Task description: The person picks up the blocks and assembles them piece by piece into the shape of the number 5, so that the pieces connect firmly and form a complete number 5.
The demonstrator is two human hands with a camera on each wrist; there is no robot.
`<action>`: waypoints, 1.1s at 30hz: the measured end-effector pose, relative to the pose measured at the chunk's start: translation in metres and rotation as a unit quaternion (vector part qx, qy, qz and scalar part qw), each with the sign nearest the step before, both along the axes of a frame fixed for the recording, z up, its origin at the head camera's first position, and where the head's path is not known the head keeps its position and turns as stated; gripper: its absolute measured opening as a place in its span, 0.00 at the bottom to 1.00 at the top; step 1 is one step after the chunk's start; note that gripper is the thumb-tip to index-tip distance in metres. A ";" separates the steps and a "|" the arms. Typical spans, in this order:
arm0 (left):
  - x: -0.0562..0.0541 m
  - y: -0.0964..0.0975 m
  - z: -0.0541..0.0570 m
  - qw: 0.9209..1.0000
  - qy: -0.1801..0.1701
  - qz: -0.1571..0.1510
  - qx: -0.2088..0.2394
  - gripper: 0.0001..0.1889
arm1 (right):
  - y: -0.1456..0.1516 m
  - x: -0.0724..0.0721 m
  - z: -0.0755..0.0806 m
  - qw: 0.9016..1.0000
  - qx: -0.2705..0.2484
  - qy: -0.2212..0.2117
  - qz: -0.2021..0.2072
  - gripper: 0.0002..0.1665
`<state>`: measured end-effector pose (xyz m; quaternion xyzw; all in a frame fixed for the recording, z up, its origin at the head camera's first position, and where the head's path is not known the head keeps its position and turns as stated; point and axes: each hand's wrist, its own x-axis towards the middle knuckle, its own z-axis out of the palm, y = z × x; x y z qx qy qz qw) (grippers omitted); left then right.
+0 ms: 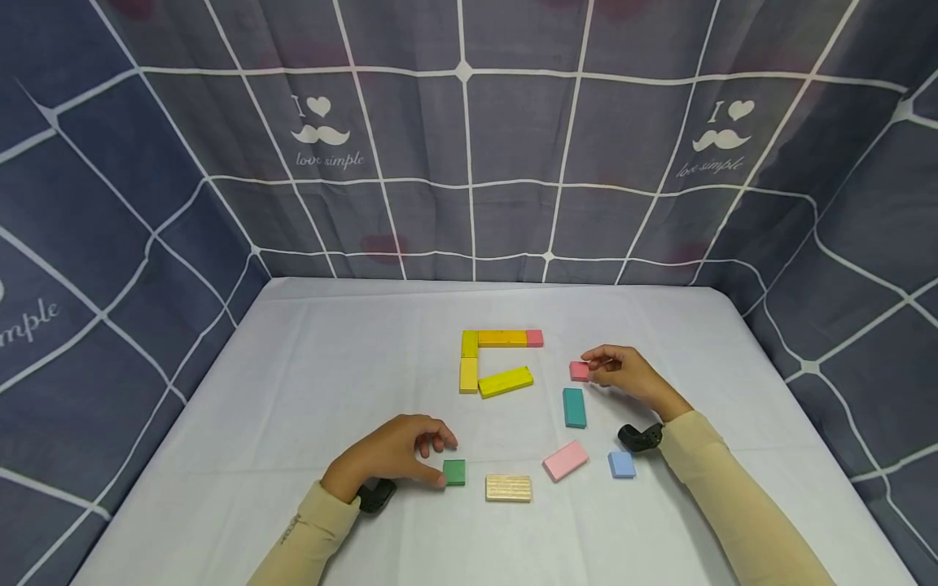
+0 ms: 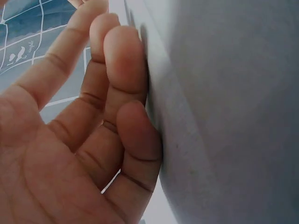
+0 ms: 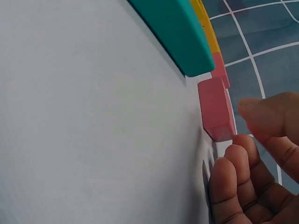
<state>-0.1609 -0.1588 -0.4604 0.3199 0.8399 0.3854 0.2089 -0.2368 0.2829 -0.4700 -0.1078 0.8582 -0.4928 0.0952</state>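
My right hand [image 1: 623,373] is beside a small red-pink block [image 1: 579,371], its fingertips right at the block's right edge. In the right wrist view, thumb and fingers stand apart, with the red-pink block [image 3: 216,109] just past the fingertips and not between them. A teal block [image 1: 575,408] lies nearer than the red-pink one. My left hand [image 1: 399,448] rests low over the cloth, fingers loosely bent, thumb tip close to the left edge of a green block [image 1: 454,472]. Only the palm and bent fingers [image 2: 126,60] show in the left wrist view, against the white cloth.
Yellow blocks [image 1: 469,376] and a red-pink end block [image 1: 535,338] form a corner shape at the back. Inside it, a yellow block [image 1: 506,382] lies slanted. Nearer are a gold ridged block [image 1: 508,488], a pink block [image 1: 566,461] and a blue block [image 1: 621,465].
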 end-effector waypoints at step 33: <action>-0.001 -0.003 -0.006 1.000 -0.015 0.003 0.010 0.13 | -0.009 -0.003 0.007 0.996 0.086 -0.016 -0.020 0.21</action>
